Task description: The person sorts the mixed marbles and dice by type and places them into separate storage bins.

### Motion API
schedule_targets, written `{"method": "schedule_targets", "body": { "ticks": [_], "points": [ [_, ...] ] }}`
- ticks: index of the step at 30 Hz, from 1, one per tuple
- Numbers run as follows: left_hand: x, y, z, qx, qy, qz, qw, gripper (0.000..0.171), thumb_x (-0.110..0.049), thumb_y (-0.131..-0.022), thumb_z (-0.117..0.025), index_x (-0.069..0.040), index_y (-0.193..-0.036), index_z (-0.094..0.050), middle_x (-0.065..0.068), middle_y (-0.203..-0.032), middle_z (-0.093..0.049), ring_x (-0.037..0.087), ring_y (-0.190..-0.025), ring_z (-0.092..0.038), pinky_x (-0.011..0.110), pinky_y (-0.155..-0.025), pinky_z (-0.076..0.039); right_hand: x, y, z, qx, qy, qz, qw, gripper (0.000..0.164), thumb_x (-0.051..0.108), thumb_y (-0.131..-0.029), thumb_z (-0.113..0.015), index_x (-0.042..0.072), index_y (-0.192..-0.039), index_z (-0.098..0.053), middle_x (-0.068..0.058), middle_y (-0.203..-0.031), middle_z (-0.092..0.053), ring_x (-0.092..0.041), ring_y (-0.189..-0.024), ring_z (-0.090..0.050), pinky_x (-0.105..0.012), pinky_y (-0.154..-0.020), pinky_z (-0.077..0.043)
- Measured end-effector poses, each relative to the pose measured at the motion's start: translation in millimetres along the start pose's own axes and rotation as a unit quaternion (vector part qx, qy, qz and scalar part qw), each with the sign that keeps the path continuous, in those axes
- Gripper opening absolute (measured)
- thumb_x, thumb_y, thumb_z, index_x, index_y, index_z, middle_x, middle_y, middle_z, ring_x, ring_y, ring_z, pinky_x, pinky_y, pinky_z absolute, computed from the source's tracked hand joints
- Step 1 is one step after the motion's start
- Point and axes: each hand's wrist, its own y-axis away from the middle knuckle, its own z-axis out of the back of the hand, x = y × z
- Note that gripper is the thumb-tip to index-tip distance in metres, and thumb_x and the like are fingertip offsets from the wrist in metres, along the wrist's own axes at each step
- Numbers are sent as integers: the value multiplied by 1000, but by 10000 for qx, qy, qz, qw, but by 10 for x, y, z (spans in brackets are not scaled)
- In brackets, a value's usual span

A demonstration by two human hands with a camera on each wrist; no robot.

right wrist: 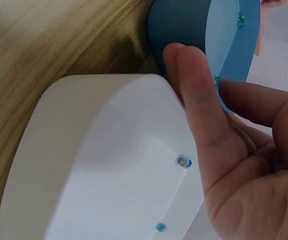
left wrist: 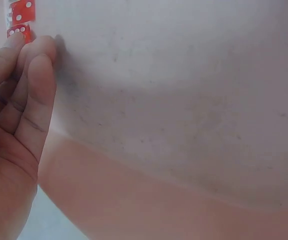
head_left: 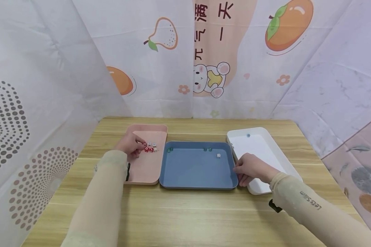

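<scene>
Over the left side of the pink tray (head_left: 145, 175), my left hand (head_left: 130, 144) pinches a red die (left wrist: 18, 32) between thumb and fingertips. Beside it lie several more dice, among them a red die (head_left: 151, 150) and a white die (head_left: 154, 144). My right hand (head_left: 250, 168) holds the right rim of the blue tray (head_left: 198, 171), thumb on the inner side and fingers (right wrist: 196, 75) outside. In the blue tray are a white die (head_left: 218, 155) and several small green beads (head_left: 210, 149), near its far wall.
Angled against the right side of the blue tray stands the white tray (head_left: 275, 151), with small blue beads (right wrist: 161, 227) inside. All three trays rest on a wooden table (head_left: 185, 216). Printed cloth (head_left: 173, 68) hangs behind and on both sides.
</scene>
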Motion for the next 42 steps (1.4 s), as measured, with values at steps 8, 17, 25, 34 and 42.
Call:
{"method": "schedule_targets", "body": {
  "ticks": [8, 17, 25, 34, 42],
  "points": [
    [51, 24, -4, -61, -126, -84, 9999, 30, -3, -99, -65, 3, -128, -67, 9, -70, -63, 16, -55, -59, 28, -53, -54, 18, 8, 52, 42, -52, -16, 10000, 18, 9, -98, -63, -6, -94, -72, -15, -71, -70, -23, -60, -72, -35, -60, -63],
    [6, 38, 36, -228, 102, -519, 9983, 38, -7, -101, -62, 4, -137, -60, 14, -74, -68, 19, -58, -64, 33, -57, -58, 124, 15, 182, -234, -409, 265, 9985, 21, 7, -99, -62, -11, -104, -71, -15, -75, -71, -23, -65, -72, -38, -64, -64],
    [-390, 303, -108, 77, -224, -1318, 9910, 21, -12, -98, -70, 7, -106, -76, 17, -73, -69, 22, -59, -70, 39, -62, -64, 273, -108, 83, -505, -758, 439, 9949, 29, 5, -100, -59, -16, -120, -63, -18, -79, -73, -23, -66, -73, -37, -66, -64],
    [-644, 671, -470, 969, -246, -1304, 9864, 26, -20, -98, -71, 3, -86, -75, 13, -70, -71, 26, -64, -73, 36, -65, -63, 394, -301, -115, -551, -905, 423, 9935, 33, 7, -101, -61, -15, -126, -60, -25, -88, -73, -24, -71, -74, -36, -68, -64],
    [-658, 983, -730, 1443, -10, -506, 9882, 36, -26, -99, -70, 6, -84, -72, 14, -69, -71, 19, -55, -70, 34, -59, -63, 455, -482, -176, -505, -1145, 264, 9918, 40, 5, -102, -58, -17, -135, -53, -28, -94, -73, -24, -71, -75, -36, -69, -64]
  ]
}}
